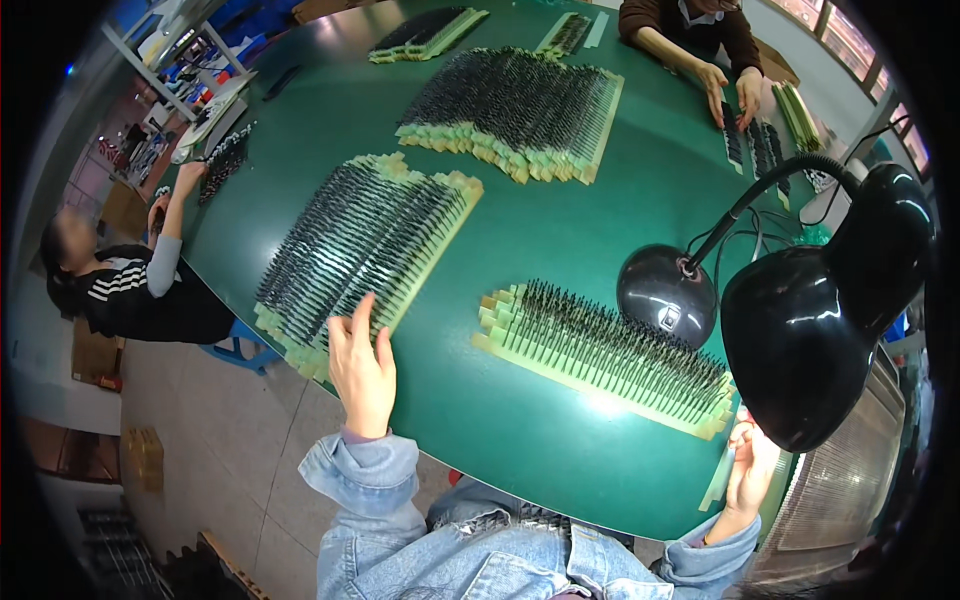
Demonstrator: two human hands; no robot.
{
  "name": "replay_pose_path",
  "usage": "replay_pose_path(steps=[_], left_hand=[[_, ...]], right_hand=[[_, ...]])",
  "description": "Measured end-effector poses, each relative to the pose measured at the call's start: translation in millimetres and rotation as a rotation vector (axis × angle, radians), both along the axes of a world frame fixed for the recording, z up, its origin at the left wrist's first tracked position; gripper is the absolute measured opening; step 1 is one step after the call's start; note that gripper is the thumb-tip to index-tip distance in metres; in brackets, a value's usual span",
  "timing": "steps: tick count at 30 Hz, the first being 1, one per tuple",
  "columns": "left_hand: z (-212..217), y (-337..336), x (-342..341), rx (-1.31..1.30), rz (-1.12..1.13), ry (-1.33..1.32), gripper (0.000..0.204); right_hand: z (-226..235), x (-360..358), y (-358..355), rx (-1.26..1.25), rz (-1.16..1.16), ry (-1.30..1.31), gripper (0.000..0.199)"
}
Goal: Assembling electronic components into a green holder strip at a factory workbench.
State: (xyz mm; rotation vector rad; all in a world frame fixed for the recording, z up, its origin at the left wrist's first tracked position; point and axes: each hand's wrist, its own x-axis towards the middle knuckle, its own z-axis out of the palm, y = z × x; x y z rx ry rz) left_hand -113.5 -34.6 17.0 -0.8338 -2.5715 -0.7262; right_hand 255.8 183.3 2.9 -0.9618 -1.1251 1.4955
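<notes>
My left hand [362, 375] is over the near right edge of a slanted batch of pale green strips with rows of small black pieces [365, 245]. Its fingers are apart, the fingertips at the batch's edge, and nothing shows between them. At the right table edge, beneath the black lamp head, my right hand [748, 475] has its fingers curled; what they hold, if anything, is hidden. A pale narrow strip [716, 482] lies beside that hand. Between my hands sits another batch of green strips with upright black pieces [605, 360], its right end near my right hand.
The black desk lamp [800, 340] stands at right, its round base [668, 292] behind the middle batch. More strip batches [515, 110] lie farther back on the green table [530, 235]. One person [150, 270] works at left; another's hands [735, 95] handle dark strips at far right.
</notes>
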Motion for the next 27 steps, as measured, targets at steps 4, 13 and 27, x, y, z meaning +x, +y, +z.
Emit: replay_pose_path(steps=[4,13,27], left_hand=[[-6,6,-13,-0.078,0.084,0.177,0.044],[44,30,30,-0.055,-0.375,-0.099,0.041],[23,75,44,-0.249,-0.633,-0.158,0.045]], right_hand=[[5,-4,-4,0.256,0.088,-0.454,0.026],[24,-26,-12,0.513,0.267,-1.172,0.062],[-23,5,-11,0.359,0.108,-0.852,0.055]])
